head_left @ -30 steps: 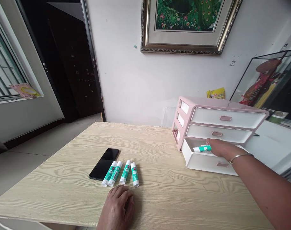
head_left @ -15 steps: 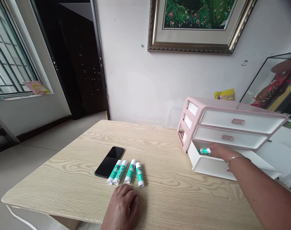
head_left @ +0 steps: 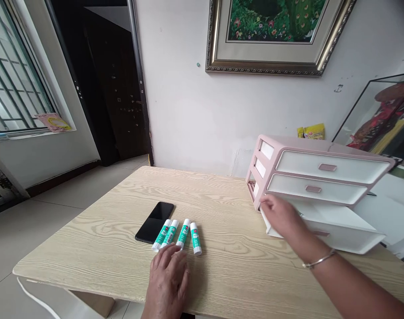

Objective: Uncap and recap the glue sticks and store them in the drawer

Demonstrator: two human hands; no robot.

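Observation:
My right hand hovers at the left corner of the open bottom drawer of a pink three-drawer organiser; it holds nothing and its fingers are loosely apart. My left hand lies flat, palm down, on the wooden table, just in front of several green-and-white glue sticks lined up side by side. A black phone lies to the left of the sticks. The inside of the drawer is hidden from here.
The organiser stands at the table's back right near the white wall. A framed picture leans at the far right, with a yellow packet behind the organiser. A dark doorway and a barred window are to the left.
My right hand let go of the glue stick in the bottom drawer and drew back out to the drawer's left corner. My left hand stayed flat on the table.

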